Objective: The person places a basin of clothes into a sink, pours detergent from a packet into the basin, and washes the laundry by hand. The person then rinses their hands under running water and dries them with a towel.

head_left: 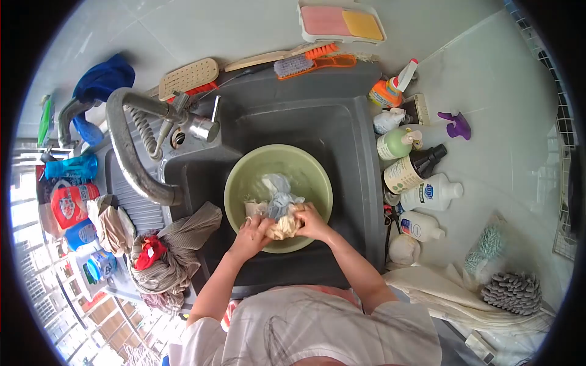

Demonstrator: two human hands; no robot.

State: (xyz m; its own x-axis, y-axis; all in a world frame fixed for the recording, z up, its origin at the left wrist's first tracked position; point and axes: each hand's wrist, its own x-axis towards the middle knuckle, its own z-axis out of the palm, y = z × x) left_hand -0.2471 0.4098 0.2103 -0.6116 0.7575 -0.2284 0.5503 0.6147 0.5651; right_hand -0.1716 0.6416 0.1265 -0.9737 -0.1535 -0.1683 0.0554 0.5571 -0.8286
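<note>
A pale green basin point(235, 177) with water in it stands in the dark grey sink point(357, 158). Both my hands are over the near part of the basin, gripping a bunched cream cloth point(284, 228). My left hand point(251, 236) has its fingers curled on the cloth's left side. From the right, my right hand point(312, 222) is closed on the same cloth. A light blue-grey cloth point(278, 190) lies crumpled just beyond, touching the cream one. Some pale fabric beside my left hand is partly hidden.
A curved metal faucet point(116, 140) rises at the left. Striped cloths point(177, 256) lie heaped on the drainboard. Bottles line the right edge, among them a white bottle point(432, 193) and an orange spray bottle point(386, 93). Brushes point(314, 63) lie along the back.
</note>
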